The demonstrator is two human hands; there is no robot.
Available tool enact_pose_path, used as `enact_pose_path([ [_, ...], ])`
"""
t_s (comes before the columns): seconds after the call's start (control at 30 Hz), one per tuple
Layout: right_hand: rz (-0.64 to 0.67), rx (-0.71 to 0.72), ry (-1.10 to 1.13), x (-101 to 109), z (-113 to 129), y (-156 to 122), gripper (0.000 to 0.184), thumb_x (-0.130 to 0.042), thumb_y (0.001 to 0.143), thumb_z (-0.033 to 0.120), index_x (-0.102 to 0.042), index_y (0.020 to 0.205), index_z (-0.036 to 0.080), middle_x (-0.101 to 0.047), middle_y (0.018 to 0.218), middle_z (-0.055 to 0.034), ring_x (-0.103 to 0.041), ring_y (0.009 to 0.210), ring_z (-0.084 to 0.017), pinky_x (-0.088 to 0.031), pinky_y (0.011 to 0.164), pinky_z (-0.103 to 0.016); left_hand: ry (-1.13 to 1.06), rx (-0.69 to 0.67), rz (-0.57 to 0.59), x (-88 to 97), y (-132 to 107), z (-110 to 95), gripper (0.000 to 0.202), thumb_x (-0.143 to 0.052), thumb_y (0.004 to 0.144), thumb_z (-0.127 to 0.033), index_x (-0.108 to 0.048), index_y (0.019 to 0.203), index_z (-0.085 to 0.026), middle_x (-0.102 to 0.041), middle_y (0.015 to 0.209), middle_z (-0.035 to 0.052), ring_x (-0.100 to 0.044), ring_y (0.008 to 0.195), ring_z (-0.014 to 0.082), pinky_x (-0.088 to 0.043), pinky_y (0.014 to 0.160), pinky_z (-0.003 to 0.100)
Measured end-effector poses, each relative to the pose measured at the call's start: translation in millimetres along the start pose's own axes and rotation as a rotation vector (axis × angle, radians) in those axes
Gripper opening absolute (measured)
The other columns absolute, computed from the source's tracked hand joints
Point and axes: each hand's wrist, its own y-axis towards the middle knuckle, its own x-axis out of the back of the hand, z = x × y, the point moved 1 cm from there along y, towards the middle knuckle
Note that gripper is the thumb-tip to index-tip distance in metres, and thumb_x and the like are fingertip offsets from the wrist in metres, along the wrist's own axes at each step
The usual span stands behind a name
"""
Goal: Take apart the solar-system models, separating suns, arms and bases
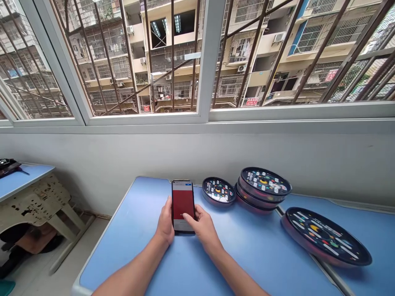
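Your left hand (166, 222) grips the smartphone (182, 201) along its lower left edge, tilting it up, while a fingertip of your right hand (202, 230) rests on its red screen without gripping (the hands sit close together, both at the phone). The phone is near the tabletop's (247, 263) far edge. At your 1 o'clock lies a round black-faced disc (219, 191), just beside a stack of similar discs (263, 189); a larger disc (326, 236) lies at 3 o'clock.

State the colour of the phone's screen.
The phone shows mostly red under a pale top band; head view.
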Motion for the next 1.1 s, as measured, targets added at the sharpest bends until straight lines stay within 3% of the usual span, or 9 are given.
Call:
enact_pose_path([
  [1.1, 0.011, 0.006, -0.01, -0.9, -0.5, 0.3, 0.026, -0.063, 0.067, 0.027, -0.058, 0.09, 0.017, -0.069, 0.093, -0.0078, -0.063, 0.087, -0.025, -0.048, 0.079, -0.038, 0.016, -0.029, -0.004, 1.0, -0.2, 0.9, 0.039, -0.052, 0.079, -0.047, -0.064, 0.102, -0.018, -0.069, 0.094, 0.0029, -0.061, 0.091, 0.0202, -0.044, 0.084, 0.029],
])
